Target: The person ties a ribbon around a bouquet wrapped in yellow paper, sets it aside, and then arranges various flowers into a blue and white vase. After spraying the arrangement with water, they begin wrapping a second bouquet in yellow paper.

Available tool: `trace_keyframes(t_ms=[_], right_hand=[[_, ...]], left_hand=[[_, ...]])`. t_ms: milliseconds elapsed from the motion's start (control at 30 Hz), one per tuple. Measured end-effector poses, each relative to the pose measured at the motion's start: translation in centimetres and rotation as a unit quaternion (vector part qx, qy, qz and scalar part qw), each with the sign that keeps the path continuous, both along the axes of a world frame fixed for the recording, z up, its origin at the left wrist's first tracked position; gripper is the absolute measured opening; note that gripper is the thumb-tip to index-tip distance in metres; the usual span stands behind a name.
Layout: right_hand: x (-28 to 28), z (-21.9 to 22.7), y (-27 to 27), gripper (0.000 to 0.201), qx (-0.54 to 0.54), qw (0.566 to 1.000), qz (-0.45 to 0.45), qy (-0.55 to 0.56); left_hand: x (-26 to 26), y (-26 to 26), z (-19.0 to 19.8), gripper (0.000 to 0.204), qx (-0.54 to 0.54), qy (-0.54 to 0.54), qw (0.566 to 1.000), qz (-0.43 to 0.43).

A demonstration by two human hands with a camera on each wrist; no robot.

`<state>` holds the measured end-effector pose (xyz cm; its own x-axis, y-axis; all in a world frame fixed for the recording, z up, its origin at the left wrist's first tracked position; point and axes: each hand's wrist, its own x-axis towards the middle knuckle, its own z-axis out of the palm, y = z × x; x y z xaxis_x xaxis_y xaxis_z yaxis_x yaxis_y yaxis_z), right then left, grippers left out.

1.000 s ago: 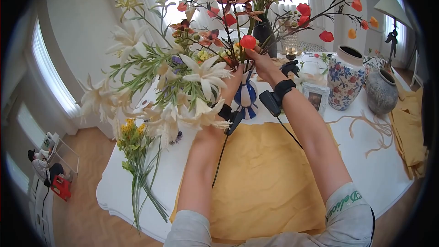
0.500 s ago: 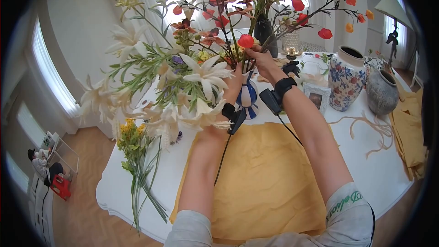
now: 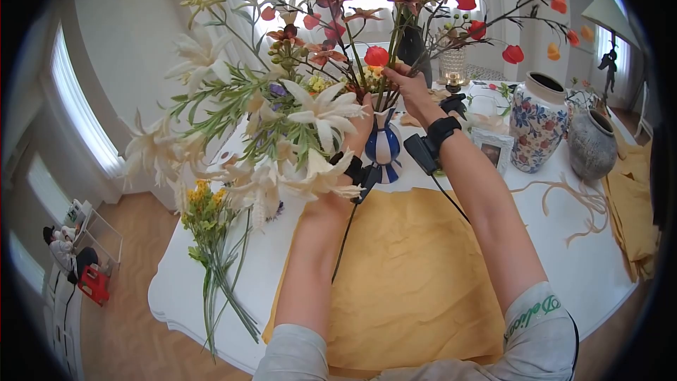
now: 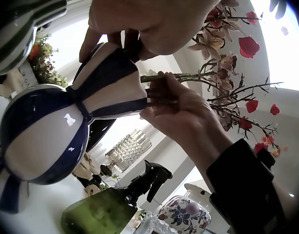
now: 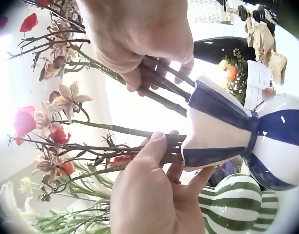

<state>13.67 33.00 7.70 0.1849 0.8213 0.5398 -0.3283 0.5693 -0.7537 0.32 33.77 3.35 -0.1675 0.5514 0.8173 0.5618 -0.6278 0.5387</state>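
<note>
A blue-and-white striped vase (image 3: 383,147) with a flared, wavy rim stands upright on the table, holding tall stems of brownish-pink orchids (image 5: 66,100) and dark branches with red blossoms (image 3: 465,1). My left hand (image 5: 149,190) is at the rim on the left, its thumb and fingers holding dark stems just above the opening. On the other side, my right hand (image 4: 183,107) grips green and brown stems close over the rim. White lilies (image 3: 324,113) partly cover my left hand and wrist in the head view.
Brown paper (image 3: 395,275) lies in front. Yellow flowers (image 3: 211,219) rest at left. To the right are a floral vase (image 3: 539,123), a grey pot (image 3: 591,142), a picture frame (image 3: 491,147) and twine (image 3: 578,204). A green spray bottle (image 4: 100,209) stands near the vase.
The red-blossom branches and orchids over the vase have shifted and spread, the upper orchids moving right. Both hands stay at the vase mouth, the right one moving slightly.
</note>
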Motion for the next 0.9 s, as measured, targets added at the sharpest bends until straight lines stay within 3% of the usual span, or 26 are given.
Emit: trace_keyframes(t_ms=[100, 167, 400, 500, 567, 767, 900], right_hand=[[0.4, 0.1, -0.4, 0.02, -0.002, 0.999, 0.038, -0.036], [0.6, 0.0, -0.4, 0.021, 0.004, 0.997, 0.061, -0.05], [0.7, 0.1, -1.6, 0.025, 0.017, 0.994, 0.075, -0.076], [1.0, 0.0, -1.6, 0.027, -0.009, 0.991, 0.114, -0.067], [1.1, 0.0, -1.6, 0.031, -0.009, 0.986, 0.149, -0.078], [1.2, -0.1, -2.3, 0.035, -0.027, 0.986, 0.145, -0.081], [1.2, -0.1, -2.8, 0.032, -0.035, 0.985, 0.141, -0.089]], left_hand=[[-0.1, 0.1, 0.0, 0.023, -0.012, 0.058, 0.998, 0.034], [-0.1, -0.4, 0.3, 0.024, -0.052, 0.021, 0.998, -0.043], [-1.0, -0.2, 0.4, 0.022, -0.009, 0.064, 0.994, -0.086], [-1.1, -0.8, 1.0, 0.023, -0.06, 0.064, 0.992, -0.094], [-1.0, -1.5, 1.2, 0.023, -0.084, 0.057, 0.988, -0.116], [-0.9, -1.8, 1.0, 0.024, -0.076, 0.001, 0.981, -0.177], [-1.1, -0.1, -0.3, 0.023, -0.065, 0.019, 0.988, -0.139]])
